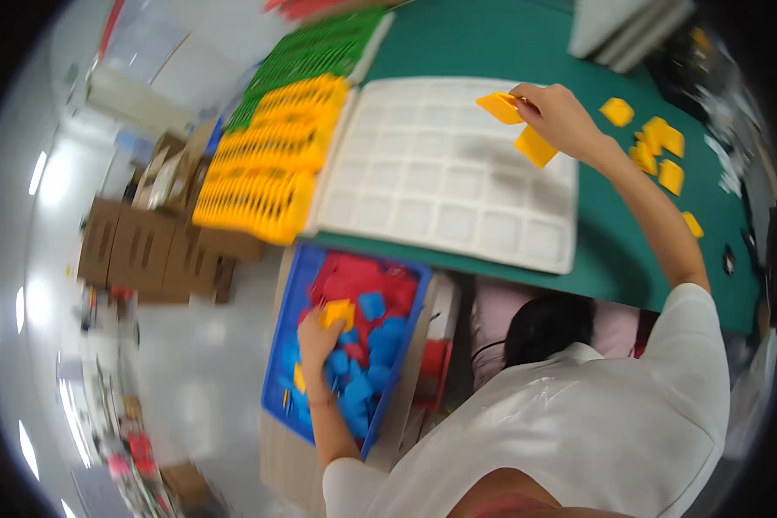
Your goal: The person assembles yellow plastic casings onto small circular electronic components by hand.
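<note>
Left hand (318,338): grip closed on a yellow piece (337,312) in the blue bin (278,345). Right hand (559,116): grip pinching yellow pieces (501,107) above the white tray (445,173). Brown cartons (138,246) on floor, left.

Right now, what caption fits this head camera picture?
Left hand lifts a yellow piece from the blue bin; right hand holds another over the white tray.

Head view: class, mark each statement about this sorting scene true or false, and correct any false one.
1. The left hand reaches into a blue bin. True.
2. The right hand holds a green piece. False: it holds a yellow piece.
3. The white tray has its square compartments filled. False: the ones in view are bare.
4. Loose yellow pieces lie on the green mat to the right hand's right. True.
5. The blue bin holds only blue pieces. False: red ones lie there too.
</note>
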Motion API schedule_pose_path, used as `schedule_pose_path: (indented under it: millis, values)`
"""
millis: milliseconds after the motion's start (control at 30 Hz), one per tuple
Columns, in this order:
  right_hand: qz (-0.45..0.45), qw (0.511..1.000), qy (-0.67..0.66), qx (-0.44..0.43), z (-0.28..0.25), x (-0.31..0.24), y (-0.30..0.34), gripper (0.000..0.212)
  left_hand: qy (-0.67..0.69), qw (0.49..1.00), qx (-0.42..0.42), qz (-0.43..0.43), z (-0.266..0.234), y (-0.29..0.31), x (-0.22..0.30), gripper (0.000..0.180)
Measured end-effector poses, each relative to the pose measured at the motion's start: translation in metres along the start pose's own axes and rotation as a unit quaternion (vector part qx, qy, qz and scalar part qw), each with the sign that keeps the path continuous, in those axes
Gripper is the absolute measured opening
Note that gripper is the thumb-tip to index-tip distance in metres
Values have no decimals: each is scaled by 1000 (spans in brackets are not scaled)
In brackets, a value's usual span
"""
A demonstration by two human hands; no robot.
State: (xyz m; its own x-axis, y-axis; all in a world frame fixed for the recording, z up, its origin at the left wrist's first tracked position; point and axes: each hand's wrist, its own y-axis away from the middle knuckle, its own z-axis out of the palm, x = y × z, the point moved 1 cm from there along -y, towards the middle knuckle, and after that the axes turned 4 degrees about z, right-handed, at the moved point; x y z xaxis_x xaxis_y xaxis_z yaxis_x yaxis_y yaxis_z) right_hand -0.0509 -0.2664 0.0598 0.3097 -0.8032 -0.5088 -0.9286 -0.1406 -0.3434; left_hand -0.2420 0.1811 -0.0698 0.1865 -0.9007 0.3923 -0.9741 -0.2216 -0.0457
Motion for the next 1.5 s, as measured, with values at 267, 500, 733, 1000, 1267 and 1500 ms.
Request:
schedule_pose_path:
  millis: [267,500,733,1000,1267,1500]
  values:
    - [160,977,107,95,-94,151,38,21,123,973,156,116,-62,-6,128,33]
    - [192,971,44,133,-123,206,111,40,296,835,-92,455,52,-57,418,29]
    - [350,887,158,-255,-178,162,222,104,336,828,-133,429,185,-93,526,60]
    - [204,973,107,-24,-95,196,191,93,332,860,-45,385,86,-103,416,69]
    - [84,935,342,40,-84,204,90,64,-104,988,111,-12,-87,10,103,36]
    - [-103,944,313,20,-47,68,5,42,-59,976,36,-205,-65,182,-54,50]
